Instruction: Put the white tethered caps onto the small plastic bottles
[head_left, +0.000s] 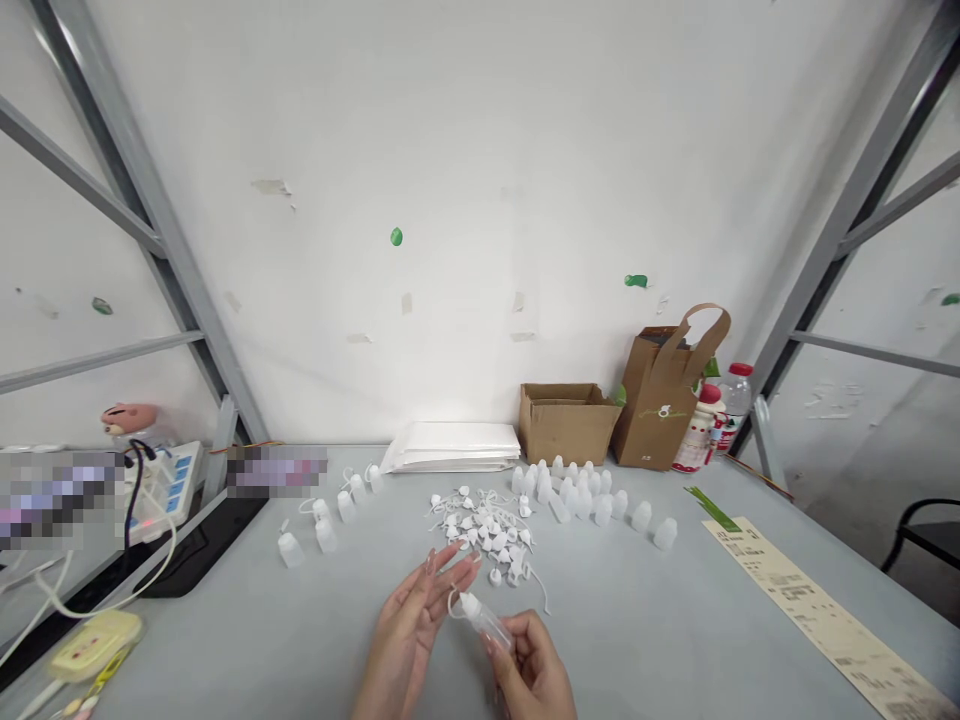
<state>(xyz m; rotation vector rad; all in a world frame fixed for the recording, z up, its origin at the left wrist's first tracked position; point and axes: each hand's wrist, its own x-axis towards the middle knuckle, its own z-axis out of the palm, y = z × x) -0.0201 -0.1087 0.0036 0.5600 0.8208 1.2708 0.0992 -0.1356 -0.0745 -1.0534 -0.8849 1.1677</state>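
My right hand [534,668] grips a small translucent plastic dropper bottle [489,622] by its lower body, tilted to the left. A white cap with a thin loop sits at its upper end. Beside that cap is my left hand [421,612], its fingers stretched out and holding nothing; whether a fingertip touches the loop I cannot tell. Just beyond my hands lies a loose pile of white caps with string-like tails [487,528]. Several capped bottles [325,532] stand to the left. On the right, several bottles without tailed caps [577,492] are grouped, one of them leaning or lying.
A cardboard box [568,425], a brown paper bag [656,400] and drink bottles [736,395] stand against the wall, near a white stack [454,445]. To the left are a power strip [169,490], cables and a black flat object [202,545]. A printed strip [817,610] lies right.
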